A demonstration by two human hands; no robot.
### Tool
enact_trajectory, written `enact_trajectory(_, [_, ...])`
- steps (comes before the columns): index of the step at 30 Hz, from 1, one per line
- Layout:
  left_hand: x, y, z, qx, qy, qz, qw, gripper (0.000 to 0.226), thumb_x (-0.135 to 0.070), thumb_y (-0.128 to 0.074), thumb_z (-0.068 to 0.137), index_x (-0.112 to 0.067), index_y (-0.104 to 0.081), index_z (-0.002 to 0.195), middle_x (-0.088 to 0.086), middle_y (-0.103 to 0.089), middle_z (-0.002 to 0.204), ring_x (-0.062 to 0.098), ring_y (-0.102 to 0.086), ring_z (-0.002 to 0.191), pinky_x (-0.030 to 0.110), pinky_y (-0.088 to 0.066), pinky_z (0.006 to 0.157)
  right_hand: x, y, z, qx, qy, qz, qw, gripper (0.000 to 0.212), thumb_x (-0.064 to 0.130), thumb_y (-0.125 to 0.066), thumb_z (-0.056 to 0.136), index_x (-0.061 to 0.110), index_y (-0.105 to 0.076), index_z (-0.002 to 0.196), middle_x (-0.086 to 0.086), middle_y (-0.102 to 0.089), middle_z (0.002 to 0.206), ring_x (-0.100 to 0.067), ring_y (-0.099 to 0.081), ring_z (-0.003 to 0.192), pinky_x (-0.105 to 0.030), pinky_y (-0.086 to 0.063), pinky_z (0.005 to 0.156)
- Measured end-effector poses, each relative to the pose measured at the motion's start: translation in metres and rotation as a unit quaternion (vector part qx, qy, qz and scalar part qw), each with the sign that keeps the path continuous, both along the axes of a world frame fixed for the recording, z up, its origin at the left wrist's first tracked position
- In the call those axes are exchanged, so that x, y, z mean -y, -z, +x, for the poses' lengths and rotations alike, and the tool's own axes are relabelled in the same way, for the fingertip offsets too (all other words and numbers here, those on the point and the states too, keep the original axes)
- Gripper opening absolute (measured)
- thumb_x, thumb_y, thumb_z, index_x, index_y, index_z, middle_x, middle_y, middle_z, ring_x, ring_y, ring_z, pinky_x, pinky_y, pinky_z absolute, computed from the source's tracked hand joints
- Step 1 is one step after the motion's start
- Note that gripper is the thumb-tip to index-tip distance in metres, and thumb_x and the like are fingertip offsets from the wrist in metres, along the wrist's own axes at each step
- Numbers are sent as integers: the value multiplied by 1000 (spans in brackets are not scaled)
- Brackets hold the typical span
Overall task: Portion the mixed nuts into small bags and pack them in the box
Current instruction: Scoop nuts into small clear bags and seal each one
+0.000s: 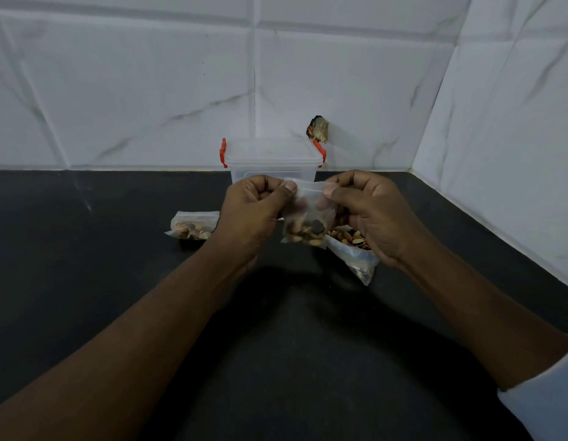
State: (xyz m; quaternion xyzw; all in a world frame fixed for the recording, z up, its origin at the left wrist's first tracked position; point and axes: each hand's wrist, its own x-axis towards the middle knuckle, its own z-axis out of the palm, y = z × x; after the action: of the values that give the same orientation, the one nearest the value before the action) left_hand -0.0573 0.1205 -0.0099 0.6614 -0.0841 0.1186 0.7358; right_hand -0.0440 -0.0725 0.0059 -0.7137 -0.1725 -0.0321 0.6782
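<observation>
Fingertips (287, 190) of the left hand (254, 211) pinch the top left corner of a small bag (308, 211), thumb in front and the other fingers curled behind. The right hand (374, 214) pinches the top right corner the same way, so the bag hangs upright between both hands, above the counter (117, 281) and near its back edge. I count two hands, both on this one bag. Nuts (305, 232) fill only its bottom part, and the strip along its top is stretched flat between the two thumbs. I count two small bags in all. The second small bag (193, 226) lies flat on the counter just left of the left hand, also with nuts in it. One large bag (352, 249) of nuts lies on the counter under the right hand, partly hidden by the wrist and the held bag. One clear box (273, 160) stands at the back edge of the counter against the wall (149, 90), right behind the hands. Its lid is on, with two red latches, one at the left end (223, 152) and one at the right end (321, 154). The counter is black and slightly glossy, and it runs into a corner at the right. Both walls there are white tiles with grey veins. A dark and tan patch (317, 128) sits on the back wall just above the right end of the box; I cannot tell what it is. A white sleeve (546, 396) shows at the right forearm.
</observation>
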Motion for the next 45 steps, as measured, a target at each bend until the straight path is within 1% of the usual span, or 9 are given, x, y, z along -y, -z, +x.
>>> enact_trajectory(3, [1, -2, -2, 1, 13, 3, 1000, 12, -11, -62, 99, -7, -68, 90, 11, -77, 88, 23, -76, 88, 37, -62, 83, 0, 3, 0, 32, -1, -30, 999, 4, 4, -66, 97, 1, -69, 96, -8, -76, 83, -19, -72, 78, -29, -59, 71])
enact_trajectory(8, [3, -3, -3, -31, 66, -45, 996, 15, -17, -60, 100, -8, -67, 91, 14, -72, 89, 32, -70, 89, 51, -57, 87, 0, 2, -1, 73, -1, -43, 996, 5, 1, -67, 95, 2, -71, 93, -7, -75, 80, -17, -72, 75, -26, -58, 70])
enact_trajectory(13, [1, 0, -2, -19, 81, 21, 996, 18, -15, -66, 97, 1, -69, 105, 13, -75, 95, 27, -73, 88, 39, -61, 76, -2, 2, -5, 105, 3, -82, 991, 6, 2, -70, 93, 0, -76, 94, -11, -78, 84, -18, -75, 75, -23, -58, 69])
enact_trajectory(16, [-4, -2, 0, -2, 49, 105, 993, 14, -16, -68, 95, -4, -71, 101, 7, -78, 92, 18, -76, 87, 29, -60, 75, -2, 2, -7, 113, 10, -106, 988, 7, 2, -71, 93, 1, -78, 95, -13, -78, 82, -17, -74, 72, -20, -57, 66])
enact_trajectory(19, [-6, -3, 0, 13, 12, 135, 991, 7, -15, -70, 93, -8, -73, 96, 5, -78, 90, 15, -76, 85, 28, -61, 77, -4, 1, -7, 122, 11, -113, 986, 9, 4, -70, 95, 1, -78, 96, -15, -77, 82, -23, -74, 72, -23, -59, 64])
enact_trajectory(26, [-10, 1, 3, -6, 12, 17, 1000, 5, -7, -75, 89, -2, -75, 87, 15, -78, 85, 23, -76, 80, 33, -62, 77, -3, 5, -2, 147, 35, -138, 979, 12, 6, -64, 99, 6, -76, 102, -8, -78, 86, -29, -75, 80, -39, -63, 71])
enact_trajectory(36, [-18, -5, 2, 2, 50, 159, 986, 9, -13, -72, 91, -7, -73, 85, 8, -78, 82, 17, -74, 79, 30, -61, 80, -1, 8, 1, 173, 15, -258, 950, 12, 24, -69, 98, 18, -71, 88, -2, -69, 76, -23, -68, 67, -49, -59, 67])
enact_trajectory(39, [-26, -7, 2, -15, 61, 175, 983, 9, -13, -72, 91, -6, -73, 85, 8, -78, 83, 16, -74, 80, 26, -59, 79, 1, 6, 3, 197, 26, -302, 932, 13, 26, -70, 97, 19, -72, 87, 3, -69, 75, -11, -64, 65, -34, -56, 65])
enact_trajectory(45, [-33, -8, 7, -9, 62, 233, 971, 11, -19, -70, 94, -10, -73, 88, 7, -77, 85, 21, -74, 83, 41, -61, 88, 6, 5, 3, 191, 43, -308, 931, 14, 23, -70, 97, 16, -72, 85, 4, -70, 71, -5, -61, 58, -12, -43, 57])
